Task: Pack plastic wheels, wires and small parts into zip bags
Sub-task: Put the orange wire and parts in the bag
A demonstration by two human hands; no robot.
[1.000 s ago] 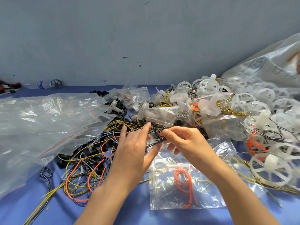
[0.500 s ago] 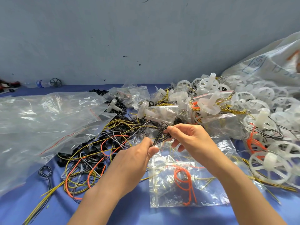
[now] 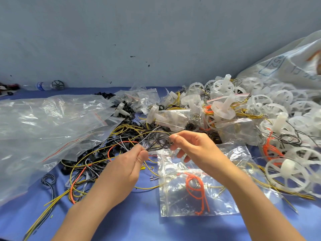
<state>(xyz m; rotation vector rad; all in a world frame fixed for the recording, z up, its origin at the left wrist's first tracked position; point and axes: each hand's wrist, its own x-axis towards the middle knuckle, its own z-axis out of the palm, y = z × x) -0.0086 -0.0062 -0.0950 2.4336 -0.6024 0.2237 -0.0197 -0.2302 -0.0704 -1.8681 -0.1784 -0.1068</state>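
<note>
- Left hand [image 3: 128, 164] pinches one end of a thin black wire bundle [image 3: 159, 140]; thumb and fingers [image 3: 143, 154] clamped together on it, rest of hand curled under.
- Right hand [image 3: 196, 146] pinches the other side of the same bundle at its coiled loops; thumb and forefinger closed on the wire, lower fingers loosely spread and free.
- Both hands hold the bundle raised above the desk [image 3: 121, 220], probably so it hangs clear of the loose wire tangle [image 3: 83, 164] and can be gathered into a compact coil.
- Open zip bag [image 3: 196, 186] lies flat just below and right of the hands, mouth side toward the left hand; likely parked there so the coil drops straight in.
- Bag already holds an orange wire [image 3: 197, 190] and what looks like a yellow wire, so this kit seems partly filled.
- White plastic wheels [image 3: 291, 178] are heaped at the right, one big spoked wheel near the bag; within the right hand's reach for a later step.
- Filled small bags [image 3: 172, 117] are piled behind the hands, apart from the work spot.
- Large empty clear bags [image 3: 52, 126] spread at the left, partly over black ring parts [image 3: 97, 157].
- Risk, my guess: black strands snag yellow wires when lifted.
</note>
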